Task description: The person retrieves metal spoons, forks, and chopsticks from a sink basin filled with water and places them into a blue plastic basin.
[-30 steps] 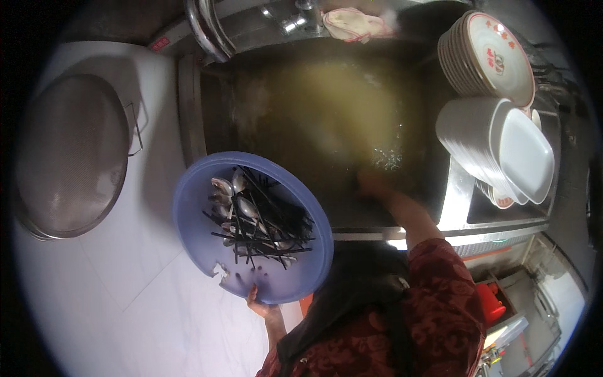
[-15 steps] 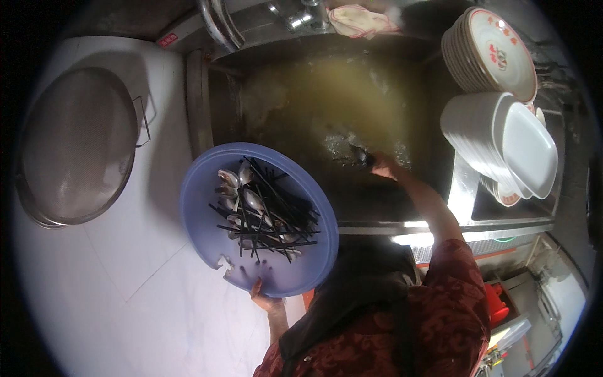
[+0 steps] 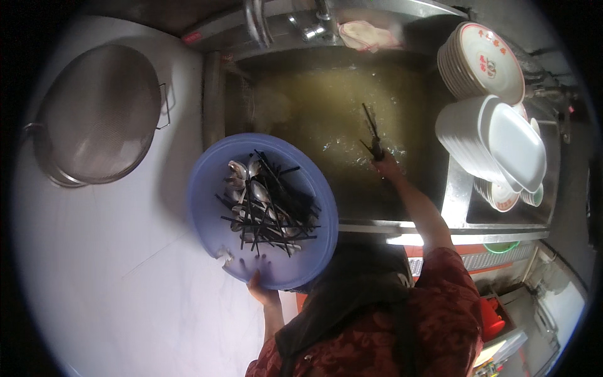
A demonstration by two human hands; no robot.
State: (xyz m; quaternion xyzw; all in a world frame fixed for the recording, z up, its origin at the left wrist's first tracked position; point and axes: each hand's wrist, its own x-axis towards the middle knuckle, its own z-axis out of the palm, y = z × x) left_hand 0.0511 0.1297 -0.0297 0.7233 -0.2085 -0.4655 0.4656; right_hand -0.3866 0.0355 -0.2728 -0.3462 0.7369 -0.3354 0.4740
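My left hand (image 3: pixel 262 291) grips the near rim of a round blue plastic basin (image 3: pixel 207 188), its fingers showing faintly through the bottom. The rim is chipped beside my thumb. Inside the basin lie a heap of black chopsticks (image 3: pixel 286 191) and several metal spoons (image 3: pixel 259 191). My right hand (image 3: pixel 387 166) is closed around a small bunch of black chopsticks (image 3: pixel 373 135), held over the murky water of the sink (image 3: pixel 213 103). Their tips point away from me, and water drips around them.
Two stacks stand at the sink's right: round plates (image 3: pixel 493 63) and white rectangular dishes (image 3: pixel 516 147). Small bowls (image 3: pixel 502 196) sit beneath. A wire strainer (image 3: pixel 103 113) lies on the white counter (image 3: pixel 157 301) at left. The tap (image 3: pixel 312 28) and a cloth (image 3: pixel 367 36) are at the back.
My right hand has come up out of the water with black chopsticks now showing in it. My left hand keeps hold of the basin, and the view has shifted slightly.
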